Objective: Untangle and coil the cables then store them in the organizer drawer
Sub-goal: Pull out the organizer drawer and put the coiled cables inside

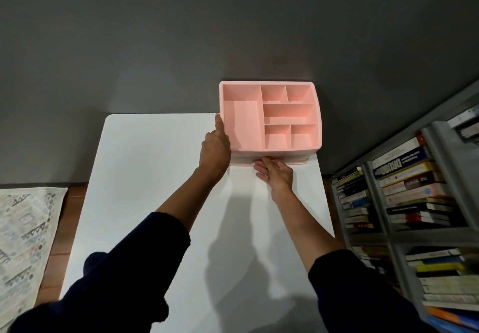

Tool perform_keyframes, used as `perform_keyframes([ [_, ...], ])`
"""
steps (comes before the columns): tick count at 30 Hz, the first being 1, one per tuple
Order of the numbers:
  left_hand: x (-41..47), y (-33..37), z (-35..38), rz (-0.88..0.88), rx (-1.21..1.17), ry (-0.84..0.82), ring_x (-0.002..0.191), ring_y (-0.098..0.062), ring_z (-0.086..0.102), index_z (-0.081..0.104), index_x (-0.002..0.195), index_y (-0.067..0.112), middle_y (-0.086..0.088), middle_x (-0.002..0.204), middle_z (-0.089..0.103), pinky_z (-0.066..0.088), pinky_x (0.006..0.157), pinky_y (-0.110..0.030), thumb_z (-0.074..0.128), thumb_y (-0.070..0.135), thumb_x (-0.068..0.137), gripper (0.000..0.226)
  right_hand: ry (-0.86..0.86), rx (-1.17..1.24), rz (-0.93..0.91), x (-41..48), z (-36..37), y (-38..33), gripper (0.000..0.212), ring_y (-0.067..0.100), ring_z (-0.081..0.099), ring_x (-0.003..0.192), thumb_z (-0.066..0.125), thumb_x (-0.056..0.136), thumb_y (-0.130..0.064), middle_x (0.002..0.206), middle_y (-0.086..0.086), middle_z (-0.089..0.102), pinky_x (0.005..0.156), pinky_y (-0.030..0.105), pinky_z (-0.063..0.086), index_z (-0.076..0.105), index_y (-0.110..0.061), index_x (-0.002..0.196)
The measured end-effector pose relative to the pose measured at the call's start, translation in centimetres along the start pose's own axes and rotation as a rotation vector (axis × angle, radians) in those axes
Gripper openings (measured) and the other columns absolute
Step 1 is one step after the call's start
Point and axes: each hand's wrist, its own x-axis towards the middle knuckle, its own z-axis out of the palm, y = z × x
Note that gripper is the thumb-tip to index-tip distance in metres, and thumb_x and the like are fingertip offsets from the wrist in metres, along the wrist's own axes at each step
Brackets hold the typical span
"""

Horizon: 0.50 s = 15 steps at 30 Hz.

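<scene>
A pink organizer with several open top compartments stands at the far right corner of the white table. Its drawer sits low at the front, almost closed. My left hand rests flat against the organizer's left wall, index finger pointing up along it. My right hand reaches the drawer front, fingers straight and touching its lower lip. No cable shows anywhere in view; the drawer's inside is hidden.
A grey wall rises behind the table. A grey shelf unit packed with books stands close on the right. A patterned rug lies on the floor at the left.
</scene>
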Motion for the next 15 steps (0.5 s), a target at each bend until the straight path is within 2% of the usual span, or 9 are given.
perform_keyframes([
  [3, 0.3, -0.1, 0.2, -0.005, -0.018, -0.003, 0.109, -0.034, 0.056, 0.003, 0.152, 0.014, -0.022, 0.126, 0.049, 0.047, 0.093, -0.041, 0.036, 0.018, 0.103, 0.06, -0.006, -0.052, -0.01, -0.2, -0.3, -0.1, 0.012, 0.011, 0.07, 0.066, 0.066, 0.09, -0.016, 0.078, 0.005, 0.072, 0.068, 0.024, 0.057, 0.063, -0.005, 0.091],
  [5, 0.4, -0.1, 0.2, -0.001, -0.024, -0.009, 0.11, -0.034, 0.056, 0.003, 0.152, 0.014, -0.022, 0.126, 0.048, 0.046, 0.095, -0.04, 0.038, 0.017, 0.102, 0.061, 0.021, -0.103, -0.028, -0.4, -0.4, 0.0, 0.016, 0.014, 0.065, 0.061, 0.068, 0.088, -0.021, 0.075, 0.007, 0.069, 0.062, 0.022, 0.054, 0.064, -0.006, 0.089],
  [8, 0.8, -0.3, 0.2, -0.006, -0.049, -0.044, 0.113, -0.034, 0.054, 0.002, 0.152, 0.014, -0.022, 0.128, 0.046, 0.045, 0.096, -0.039, 0.039, 0.016, 0.102, 0.062, 0.086, -0.355, -0.044, -0.9, -0.8, 0.0, 0.027, 0.014, 0.052, 0.052, 0.073, 0.084, -0.032, 0.064, 0.005, 0.061, 0.053, 0.022, 0.048, 0.061, -0.011, 0.073],
  [11, 1.5, -0.9, -0.5, 0.025, -0.084, -0.113, 0.119, -0.036, 0.051, 0.003, 0.153, 0.014, -0.022, 0.134, 0.046, 0.043, 0.099, -0.041, 0.045, 0.019, 0.1, 0.068, 0.045, -0.686, -0.046, -1.8, -1.4, -0.4, 0.034, 0.017, 0.051, 0.054, 0.073, 0.082, -0.036, 0.069, 0.006, 0.062, 0.061, 0.029, 0.048, 0.054, -0.015, 0.063],
  [13, 1.2, -1.5, -1.3, 0.066, -0.03, -0.144, 0.126, -0.037, 0.045, 0.003, 0.153, 0.012, -0.022, 0.14, 0.043, 0.037, 0.103, -0.041, 0.049, 0.023, 0.098, 0.073, -0.001, -0.884, -0.077, -2.8, -1.3, -0.8, 0.033, 0.021, 0.057, 0.066, 0.069, 0.084, -0.034, 0.075, 0.006, 0.064, 0.071, 0.032, 0.049, 0.054, -0.015, 0.064],
  [15, 0.3, -2.5, -1.7, 0.107, 0.007, -0.132, 0.135, -0.035, 0.036, 0.003, 0.153, 0.012, -0.019, 0.149, 0.034, 0.032, 0.108, -0.041, 0.049, 0.025, 0.099, 0.072, 0.002, -1.013, -0.171, -4.2, -0.9, -1.2, 0.028, 0.022, 0.058, 0.077, 0.064, 0.088, -0.031, 0.08, 0.003, 0.064, 0.073, 0.032, 0.047, 0.053, -0.016, 0.067],
])
